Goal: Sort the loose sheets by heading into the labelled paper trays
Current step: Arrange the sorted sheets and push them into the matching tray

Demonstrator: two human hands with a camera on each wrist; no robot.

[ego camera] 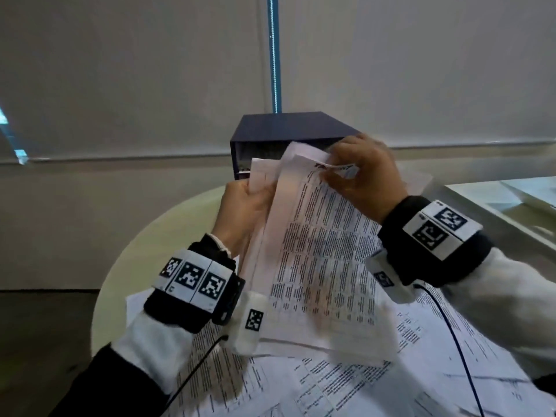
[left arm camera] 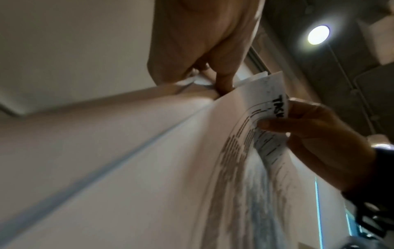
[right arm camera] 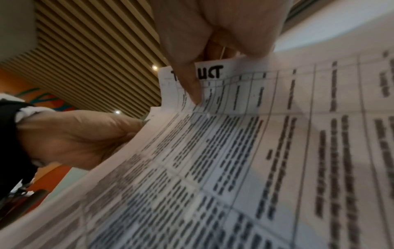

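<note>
It looked like an office: printed sheets (ego camera: 346, 383) covered a round pale table (ego camera: 156, 236), a dark paper tray unit (ego camera: 285, 127) stood behind, under a slatted ceiling (right arm camera: 91, 50) with downlights.

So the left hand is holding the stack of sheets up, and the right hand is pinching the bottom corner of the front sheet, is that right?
Not the bottom: the right hand pinches the front sheet at its top corner, by the heading, as the right wrist view shows. The left hand does hold the stack up.

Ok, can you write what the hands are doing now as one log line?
left hand: holds sheet stack | right hand: pinches top sheet's heading corner | dark tray box: behind | loose sheets: on table
</note>
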